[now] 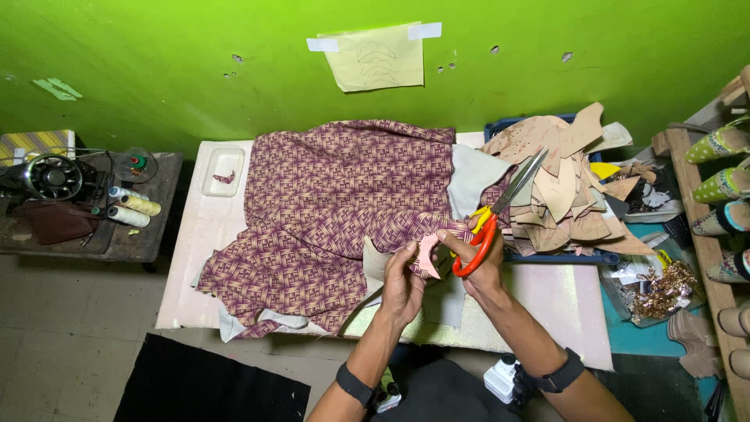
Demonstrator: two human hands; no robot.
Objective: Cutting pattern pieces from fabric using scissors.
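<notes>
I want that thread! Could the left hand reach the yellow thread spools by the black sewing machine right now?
Probably not. The left hand holds a small pink cut piece, and the yellow thread spools sit far off on the side table, beyond the purple patterned fabric.

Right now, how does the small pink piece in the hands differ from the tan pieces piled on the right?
The pink piece is one single cut-out; the tan pieces are a large heap. The pink piece is pinched by the left hand, with the scissors in the right hand beside it; the tan pieces lie untouched on a blue tray. The pink piece looks smaller. Both are flat, curved cut shapes.
</notes>
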